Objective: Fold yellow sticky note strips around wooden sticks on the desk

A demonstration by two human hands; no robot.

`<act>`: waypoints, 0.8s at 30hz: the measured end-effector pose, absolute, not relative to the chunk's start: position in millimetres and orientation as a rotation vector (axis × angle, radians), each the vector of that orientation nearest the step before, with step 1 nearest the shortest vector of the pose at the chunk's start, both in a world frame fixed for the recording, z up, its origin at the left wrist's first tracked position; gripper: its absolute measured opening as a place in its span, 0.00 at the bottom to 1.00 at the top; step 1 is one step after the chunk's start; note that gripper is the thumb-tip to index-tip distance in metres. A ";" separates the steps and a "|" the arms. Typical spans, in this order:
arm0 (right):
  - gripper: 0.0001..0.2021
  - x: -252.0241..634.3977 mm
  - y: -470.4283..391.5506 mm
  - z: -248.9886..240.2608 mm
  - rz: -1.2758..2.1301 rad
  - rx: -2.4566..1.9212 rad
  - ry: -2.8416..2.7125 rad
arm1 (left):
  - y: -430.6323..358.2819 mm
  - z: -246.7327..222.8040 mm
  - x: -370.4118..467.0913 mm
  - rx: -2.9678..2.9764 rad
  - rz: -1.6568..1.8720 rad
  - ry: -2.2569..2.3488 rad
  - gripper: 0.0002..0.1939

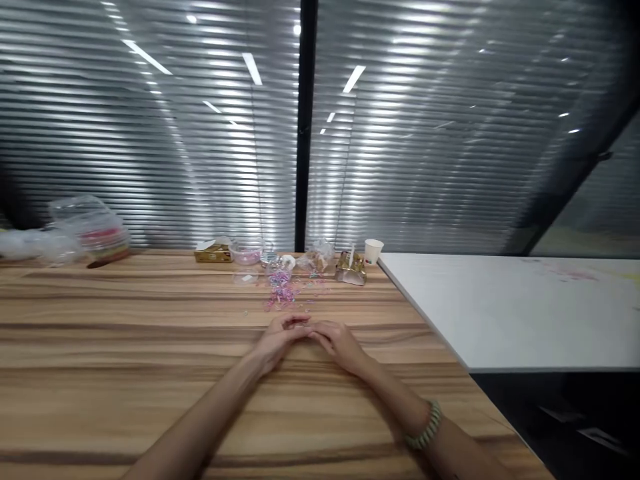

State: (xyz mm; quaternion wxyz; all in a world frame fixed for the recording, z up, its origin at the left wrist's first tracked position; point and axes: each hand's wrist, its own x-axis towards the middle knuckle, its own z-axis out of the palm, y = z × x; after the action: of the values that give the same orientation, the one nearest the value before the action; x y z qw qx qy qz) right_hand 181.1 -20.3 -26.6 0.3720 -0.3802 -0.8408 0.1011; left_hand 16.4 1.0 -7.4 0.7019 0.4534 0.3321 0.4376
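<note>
My left hand (278, 339) and my right hand (339, 341) meet fingertip to fingertip at mid-table, just above the wood. Both have their fingers pressed together in a pinch; whatever is between them is too small to make out. A braided green bracelet (427, 427) circles my right forearm. Just beyond the fingers lies a loose heap of tiny pink, purple and blue bits (281, 295), which look like beads. More of these bits fill a clear tub (279, 276) tipped toward the heap. A clear round lid (245, 277) lies left of it.
Along the table's (125, 360) far edge stand a gold box (213, 252), a clear round container (246, 253), a crumpled clear bag (320, 255), an opened gold box (351, 268) and a paper cup (373, 251). Stacked plastic containers (103, 233) stand far left. A white table (530, 313) adjoins on the right.
</note>
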 end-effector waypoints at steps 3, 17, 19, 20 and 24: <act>0.13 182.6 -17.3 -31.1 0.283 -1.018 -2.119 | -0.3 -7.8 15.3 1.039 0.954 0.687 0.20; 0.14 180.7 -18.5 -29.1 0.249 -1.026 -2.194 | 0.1 -10.5 14.9 0.984 1.012 0.677 0.19; 0.14 180.6 -18.9 -28.3 0.254 -1.029 -2.181 | -1.0 -9.2 15.1 0.962 1.026 0.695 0.20; 0.14 180.7 -19.0 -28.1 0.258 -1.032 -2.173 | -1.5 -8.6 15.0 0.956 1.027 0.706 0.20; 0.14 181.7 -18.5 -29.0 0.256 -1.030 -2.161 | -3.2 -6.9 13.5 0.986 1.024 0.735 0.20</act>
State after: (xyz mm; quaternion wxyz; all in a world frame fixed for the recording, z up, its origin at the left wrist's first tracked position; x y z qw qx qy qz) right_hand 181.7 -18.5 -29.0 0.3587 -0.3995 -0.8378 0.0993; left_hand 13.5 -3.2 -6.9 0.6965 0.4422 0.3294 0.4592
